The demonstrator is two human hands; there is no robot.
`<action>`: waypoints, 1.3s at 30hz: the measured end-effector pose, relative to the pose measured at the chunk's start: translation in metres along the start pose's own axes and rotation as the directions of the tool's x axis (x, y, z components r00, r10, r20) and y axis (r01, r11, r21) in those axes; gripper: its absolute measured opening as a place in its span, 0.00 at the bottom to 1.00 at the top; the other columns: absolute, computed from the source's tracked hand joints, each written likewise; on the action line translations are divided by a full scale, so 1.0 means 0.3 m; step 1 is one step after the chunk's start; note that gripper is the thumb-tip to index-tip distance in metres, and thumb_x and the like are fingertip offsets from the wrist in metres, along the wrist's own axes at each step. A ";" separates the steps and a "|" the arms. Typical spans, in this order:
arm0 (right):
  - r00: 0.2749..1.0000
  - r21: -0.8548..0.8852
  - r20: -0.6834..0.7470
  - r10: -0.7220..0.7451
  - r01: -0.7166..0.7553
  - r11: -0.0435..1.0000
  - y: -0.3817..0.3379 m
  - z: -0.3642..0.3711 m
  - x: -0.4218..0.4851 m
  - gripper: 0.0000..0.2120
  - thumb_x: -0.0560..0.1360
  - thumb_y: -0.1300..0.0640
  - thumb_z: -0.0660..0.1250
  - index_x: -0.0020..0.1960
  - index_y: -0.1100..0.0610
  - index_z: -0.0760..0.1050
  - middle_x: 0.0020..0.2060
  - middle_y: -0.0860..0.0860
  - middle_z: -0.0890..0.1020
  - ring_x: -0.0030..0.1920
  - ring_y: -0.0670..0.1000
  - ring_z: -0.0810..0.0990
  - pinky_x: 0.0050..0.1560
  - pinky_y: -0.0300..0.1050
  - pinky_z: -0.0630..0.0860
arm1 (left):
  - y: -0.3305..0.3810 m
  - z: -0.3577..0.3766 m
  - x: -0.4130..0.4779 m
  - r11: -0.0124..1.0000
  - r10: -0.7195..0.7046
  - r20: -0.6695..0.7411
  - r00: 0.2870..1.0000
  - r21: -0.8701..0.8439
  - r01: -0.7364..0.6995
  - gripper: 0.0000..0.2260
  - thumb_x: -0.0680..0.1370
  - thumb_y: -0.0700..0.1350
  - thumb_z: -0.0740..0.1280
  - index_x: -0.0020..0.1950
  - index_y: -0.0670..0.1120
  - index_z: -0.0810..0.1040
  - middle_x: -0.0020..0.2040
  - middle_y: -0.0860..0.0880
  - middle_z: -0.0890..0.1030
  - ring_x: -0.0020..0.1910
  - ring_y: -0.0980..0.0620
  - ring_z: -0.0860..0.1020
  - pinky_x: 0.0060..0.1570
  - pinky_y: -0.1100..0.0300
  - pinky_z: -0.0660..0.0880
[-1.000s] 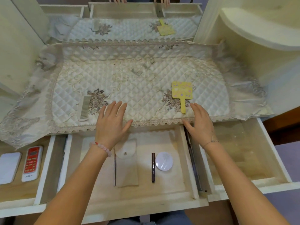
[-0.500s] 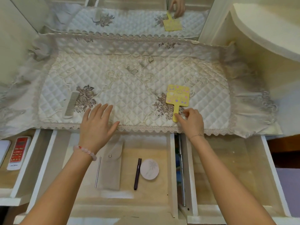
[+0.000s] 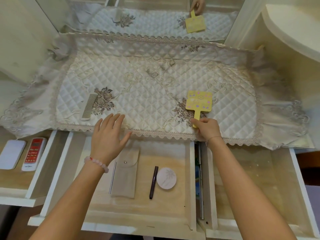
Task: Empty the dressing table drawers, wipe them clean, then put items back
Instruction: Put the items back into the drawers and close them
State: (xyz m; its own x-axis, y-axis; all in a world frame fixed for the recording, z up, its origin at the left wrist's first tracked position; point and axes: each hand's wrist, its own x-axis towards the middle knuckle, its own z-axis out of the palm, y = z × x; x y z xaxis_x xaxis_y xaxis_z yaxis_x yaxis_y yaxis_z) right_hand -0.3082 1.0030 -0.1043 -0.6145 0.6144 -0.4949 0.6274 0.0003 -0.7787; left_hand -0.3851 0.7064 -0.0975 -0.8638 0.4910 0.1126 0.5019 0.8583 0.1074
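Right hand (image 3: 207, 128) pinches yellow hand mirror (image 3: 199, 103) by handle tip; left hand (image 3: 108, 137) flat, empty. Shallow pinch may let it pivot, drop.

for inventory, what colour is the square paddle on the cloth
Yellow with purple spots, the paddle; head view.

Warm, yellowish indoor light fills the scene softly and evenly, seemingly from overhead, and the view is bright throughout. The quilted cloth (image 3: 155, 101) carries only a mild sheen. Faint, diffuse shadows lie on the floor of the middle drawer (image 3: 173, 210). The wide lens bows straight edges near the borders, where detail turns slightly soft.
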 end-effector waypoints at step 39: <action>0.999 0.294 -0.052 -0.014 0.029 0.955 -0.062 0.425 -0.290 0.05 0.74 0.57 0.68 0.39 0.56 0.76 0.33 0.52 0.80 0.26 0.39 0.74 0.29 0.32 0.71 | -0.430 -0.014 0.172 0.158 -0.377 0.452 0.809 -0.829 0.537 0.15 0.75 0.46 0.69 0.59 0.42 0.76 0.46 0.45 0.82 0.39 0.51 0.80 0.30 0.66 0.76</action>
State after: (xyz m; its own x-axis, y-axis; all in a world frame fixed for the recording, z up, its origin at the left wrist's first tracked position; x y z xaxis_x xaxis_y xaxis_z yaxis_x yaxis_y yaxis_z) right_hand -0.3273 0.8488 -0.0960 -0.5977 0.6544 -0.4631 0.4411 -0.2139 -0.8716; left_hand -0.4943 0.6205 -0.1013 -0.9074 0.1411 -0.3957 -0.3481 0.2750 0.8962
